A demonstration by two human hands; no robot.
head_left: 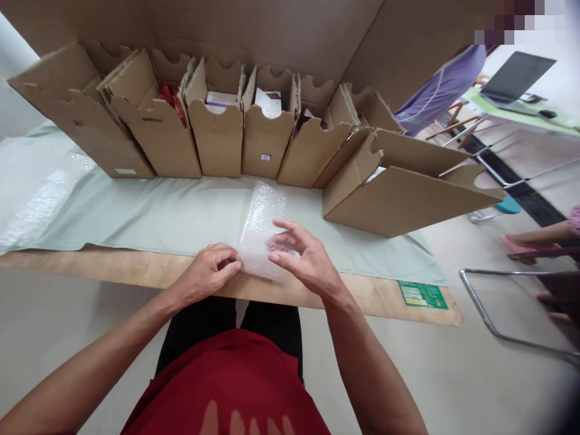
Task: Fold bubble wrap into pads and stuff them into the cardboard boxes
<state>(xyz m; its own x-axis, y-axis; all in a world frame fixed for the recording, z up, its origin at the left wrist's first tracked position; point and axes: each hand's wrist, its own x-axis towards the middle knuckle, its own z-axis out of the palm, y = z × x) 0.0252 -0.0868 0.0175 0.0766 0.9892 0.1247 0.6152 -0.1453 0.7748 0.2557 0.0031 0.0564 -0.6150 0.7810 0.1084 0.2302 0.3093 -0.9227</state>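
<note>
bubble wrap sheet [261, 225] at the front edge of the table [113, 266]
left hand [203, 278] pinches its corner; right hand [308, 263] grasps it, fingertips [278, 243] blurred behind the film.

Both bare forearms reach forward, angling in toward each other. Left hand [206, 273] sits knuckles-up, fingers curled tight, thumb pressed to fingertips in a pinch. Right hand [304, 261] is just beside it, wrist bent, fingers spread and loosely arched, thumb lifted apart.
</note>
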